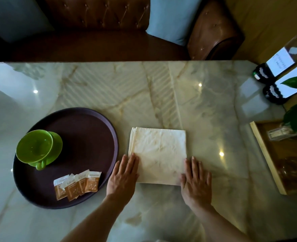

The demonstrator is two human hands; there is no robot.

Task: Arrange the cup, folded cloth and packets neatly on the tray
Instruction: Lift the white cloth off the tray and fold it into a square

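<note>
Pressing flat with left hand and right hand, both open, gripping nothing, on near corners of folded cloth, lying on marble table beside tray; keeping edges squared before lifting across beside cup and packets.

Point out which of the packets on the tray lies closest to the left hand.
The rightmost packet of the fanned row, overlapping its neighbour, at the tray's near right edge. The others lie farther from the left hand.
</note>
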